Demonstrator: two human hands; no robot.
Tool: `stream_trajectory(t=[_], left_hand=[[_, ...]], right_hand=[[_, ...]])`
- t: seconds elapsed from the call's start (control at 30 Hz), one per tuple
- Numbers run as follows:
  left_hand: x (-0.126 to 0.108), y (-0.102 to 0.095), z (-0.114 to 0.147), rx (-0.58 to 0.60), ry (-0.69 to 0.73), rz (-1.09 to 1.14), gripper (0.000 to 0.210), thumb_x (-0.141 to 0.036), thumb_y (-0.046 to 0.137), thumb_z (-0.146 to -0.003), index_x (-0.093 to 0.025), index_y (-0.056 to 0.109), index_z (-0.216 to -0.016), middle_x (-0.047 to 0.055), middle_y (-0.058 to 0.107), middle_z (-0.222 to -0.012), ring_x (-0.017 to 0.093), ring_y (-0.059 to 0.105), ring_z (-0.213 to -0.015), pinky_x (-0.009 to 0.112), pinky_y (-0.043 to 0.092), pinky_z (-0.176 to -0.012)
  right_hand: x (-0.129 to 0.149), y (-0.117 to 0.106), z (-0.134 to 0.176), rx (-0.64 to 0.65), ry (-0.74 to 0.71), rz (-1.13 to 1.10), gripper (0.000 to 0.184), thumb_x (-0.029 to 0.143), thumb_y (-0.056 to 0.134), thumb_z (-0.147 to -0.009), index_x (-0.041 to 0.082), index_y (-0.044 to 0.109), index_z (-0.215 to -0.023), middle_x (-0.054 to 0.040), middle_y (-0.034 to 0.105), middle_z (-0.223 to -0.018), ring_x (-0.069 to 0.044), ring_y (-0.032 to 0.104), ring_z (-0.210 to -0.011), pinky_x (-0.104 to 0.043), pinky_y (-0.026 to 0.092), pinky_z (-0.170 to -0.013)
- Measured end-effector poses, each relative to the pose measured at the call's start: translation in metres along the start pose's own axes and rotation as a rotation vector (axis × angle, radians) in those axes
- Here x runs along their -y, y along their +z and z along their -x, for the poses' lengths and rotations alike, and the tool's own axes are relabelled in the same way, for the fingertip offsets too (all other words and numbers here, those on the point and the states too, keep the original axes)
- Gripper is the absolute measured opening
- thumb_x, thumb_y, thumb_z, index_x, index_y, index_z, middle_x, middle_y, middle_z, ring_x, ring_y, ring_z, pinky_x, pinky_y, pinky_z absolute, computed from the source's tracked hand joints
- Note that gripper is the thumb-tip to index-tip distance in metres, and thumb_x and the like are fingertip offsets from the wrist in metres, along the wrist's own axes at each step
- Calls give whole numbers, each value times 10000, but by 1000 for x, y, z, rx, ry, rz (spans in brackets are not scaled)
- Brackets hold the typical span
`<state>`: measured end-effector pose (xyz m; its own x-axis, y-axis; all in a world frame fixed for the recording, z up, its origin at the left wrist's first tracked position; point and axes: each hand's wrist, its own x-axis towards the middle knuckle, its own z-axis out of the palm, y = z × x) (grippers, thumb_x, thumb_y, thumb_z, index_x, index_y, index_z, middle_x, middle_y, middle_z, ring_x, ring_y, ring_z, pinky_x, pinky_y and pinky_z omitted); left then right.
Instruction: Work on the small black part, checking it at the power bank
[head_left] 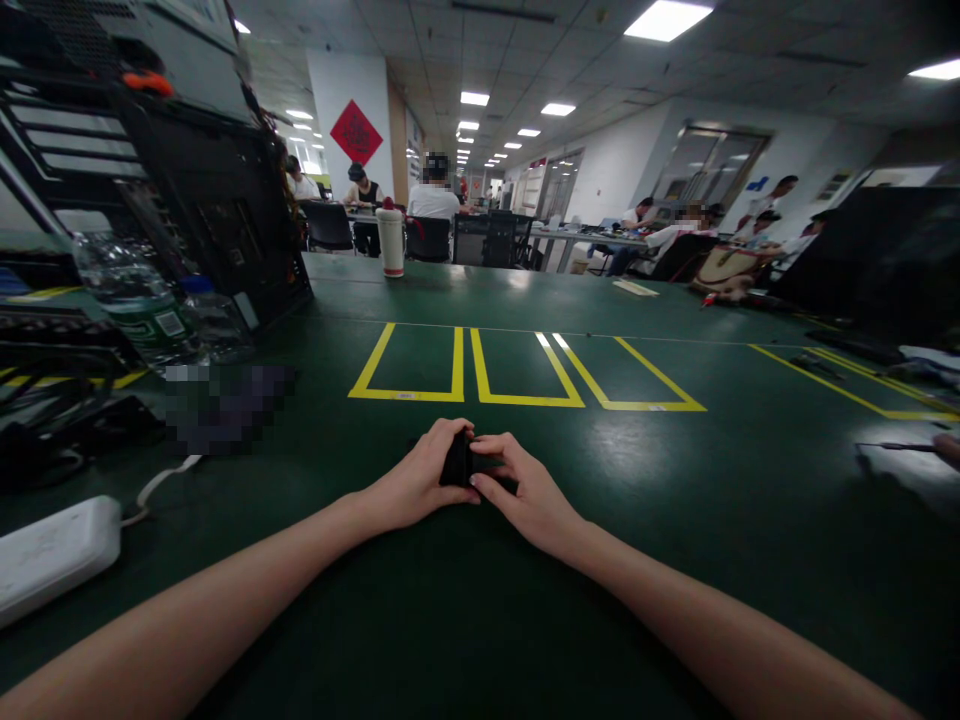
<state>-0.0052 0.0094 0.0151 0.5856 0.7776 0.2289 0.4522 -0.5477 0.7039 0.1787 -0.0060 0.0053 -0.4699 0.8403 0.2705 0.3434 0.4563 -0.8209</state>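
Gripping a small black object (454,465) between them, two bare hands meet just above a dark green tabletop (480,610), seen from the head camera. The left hand (415,478) has its thumb and fingers clamped around the object's left side; the right hand (529,495) has its thumb and fingertips closed on the right edge. Its shape is largely hidden by the fingers. Judging by its size and dark finish, it is probably light and stiff, perhaps a little slick; how fragile it is cannot be told. Opposite sides appear the surest hold.

Beyond the hands, yellow tape outlines (409,396) mark the table, with a lidded cup (391,242) farther back. To the left stand clear plastic bottles (142,290) near an open computer case (225,225), a white power strip (60,560) closer in. At the right edge, another person's hand (949,450) holds a thin tool (896,446). Behind, people sit at desks beneath ceiling lights (667,18).
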Motion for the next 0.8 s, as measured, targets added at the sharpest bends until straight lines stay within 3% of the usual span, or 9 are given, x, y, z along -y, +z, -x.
stream_trajectory(t=[0.23,0.67,0.8], left_hand=[[1,0,1,-2,2,3,615,-259,646,-722,-274,295,-1227,61,408,-1188,252,448,-1091,437,405,-902],[2,1,-1,-14,14,-17,619,-251,660,-710,-254,305,-1217,65,407,-1180,234,435,-1089,410,387,-924],[1,1,0,-7,7,-6,614,-246,651,-720,-267,297,-1221,63,408,-1173,241,449,-1074,426,406,-900]], right_hand=[[-4,1,-1,-11,-10,83,423,163,490,-810,260,373,-1205,-50,457,-1144,-186,500,-1026,-402,480,-871],[-2,0,0,-10,-42,95,336,150,496,-800,256,447,-1115,-41,458,-1110,-186,492,-1027,-409,471,-888],[-1,0,-1,-20,-35,113,409,144,500,-793,257,400,-1173,-48,449,-1140,-187,487,-1028,-398,479,-868]])
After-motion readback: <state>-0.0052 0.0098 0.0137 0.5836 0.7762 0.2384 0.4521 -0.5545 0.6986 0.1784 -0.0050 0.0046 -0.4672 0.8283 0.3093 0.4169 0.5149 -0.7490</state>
